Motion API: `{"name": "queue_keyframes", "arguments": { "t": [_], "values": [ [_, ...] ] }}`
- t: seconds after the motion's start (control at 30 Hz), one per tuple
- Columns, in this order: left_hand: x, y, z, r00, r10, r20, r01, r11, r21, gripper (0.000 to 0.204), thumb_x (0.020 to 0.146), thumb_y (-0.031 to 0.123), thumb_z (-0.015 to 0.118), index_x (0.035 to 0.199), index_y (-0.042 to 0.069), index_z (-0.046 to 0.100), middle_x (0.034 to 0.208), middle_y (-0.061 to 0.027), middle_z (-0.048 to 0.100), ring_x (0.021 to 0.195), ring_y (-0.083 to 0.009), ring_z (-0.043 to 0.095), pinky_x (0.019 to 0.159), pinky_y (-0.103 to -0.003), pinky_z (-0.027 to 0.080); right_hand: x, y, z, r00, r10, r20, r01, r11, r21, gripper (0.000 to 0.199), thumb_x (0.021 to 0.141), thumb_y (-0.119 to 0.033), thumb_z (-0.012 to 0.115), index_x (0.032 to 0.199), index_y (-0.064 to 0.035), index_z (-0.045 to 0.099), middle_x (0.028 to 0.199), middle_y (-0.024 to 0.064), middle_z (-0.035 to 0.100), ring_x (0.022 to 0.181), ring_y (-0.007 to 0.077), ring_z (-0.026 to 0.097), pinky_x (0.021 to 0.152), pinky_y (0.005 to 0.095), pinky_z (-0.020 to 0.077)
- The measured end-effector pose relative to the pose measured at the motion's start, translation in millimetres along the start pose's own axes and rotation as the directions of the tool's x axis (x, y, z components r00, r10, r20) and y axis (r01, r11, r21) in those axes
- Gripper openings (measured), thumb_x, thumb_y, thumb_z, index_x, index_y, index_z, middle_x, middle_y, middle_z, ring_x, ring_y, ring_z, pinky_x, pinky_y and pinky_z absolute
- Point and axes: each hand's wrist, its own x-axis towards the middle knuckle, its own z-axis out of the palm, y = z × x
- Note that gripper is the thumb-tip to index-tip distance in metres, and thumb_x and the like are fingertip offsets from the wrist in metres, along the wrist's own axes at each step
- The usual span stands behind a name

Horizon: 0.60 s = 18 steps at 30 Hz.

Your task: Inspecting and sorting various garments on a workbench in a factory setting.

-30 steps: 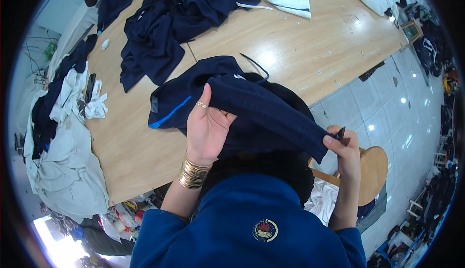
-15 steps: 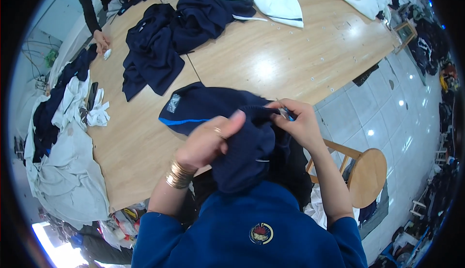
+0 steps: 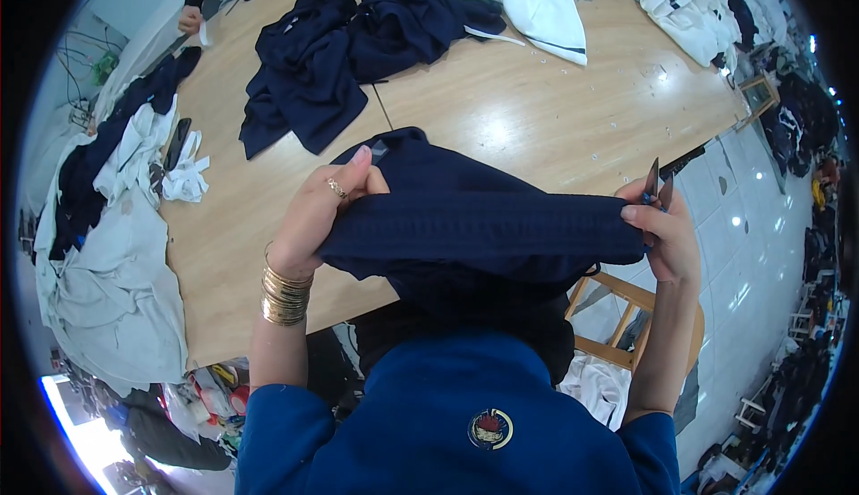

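A navy garment [image 3: 483, 227] is stretched sideways between my hands, its wide ribbed band running nearly level in front of me. At the band's left end my left hand [image 3: 309, 213] is closed on the cloth, thumb on top. Gold bangles and a ring are on that arm and hand. My right hand [image 3: 662, 231] pinches the band's right end and also holds small thread snips [image 3: 656, 184], their dark pointed blades sticking up past the fingers. The rest of the garment lies on the table's near edge and hangs toward my lap.
Navy garments [image 3: 309, 66] and a white one [image 3: 523, 3] lie across the wooden table [image 3: 250, 253]. Pale cloth [image 3: 112, 289] drapes over its left edge, near white scraps [image 3: 186, 173]. Another person's hand [image 3: 190, 19] is at the far left. A wooden stool [image 3: 617, 316] stands right of me.
My hands have moved apart, pulling the bunched garment out into a straight band. The snips now point upward. At the far left, the other person's hand has drawn back with a white piece.
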Motion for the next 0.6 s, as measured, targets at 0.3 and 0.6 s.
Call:
{"name": "queue_keyframes", "arguments": {
  "t": [0.3,0.6],
  "values": [
    [-6,3,5,0.989,0.038,-0.141,-0.038,0.999,0.007,0.054,0.093,0.042,0.035,0.059,0.004,0.052,0.051,0.0002,0.049,0.042,-0.0039,0.04,0.042,-0.017,0.03,-6,-11,6,0.999,-0.033,-0.023,0.031,0.997,-0.066,0.016,0.067,-0.006,0.066,0.082,-0.0014,0.061,0.062,-0.001,0.057,0.049,0.002,0.046,0.042,0.0147,0.029],
    [-2,-6,7,0.935,0.247,0.254,-0.333,0.858,0.391,0.034,0.088,0.032,0.051,0.081,0.001,0.059,0.07,-0.0006,0.058,0.063,-0.0071,0.052,0.06,-0.018,0.041,-2,-23,28,0.997,-0.07,0.026,0.073,0.989,-0.131,0.018,0.067,-0.009,0.066,0.083,-0.0019,0.062,0.062,-0.0023,0.056,0.05,0.0024,0.045,0.043,0.0157,0.0292]
  ]
}}
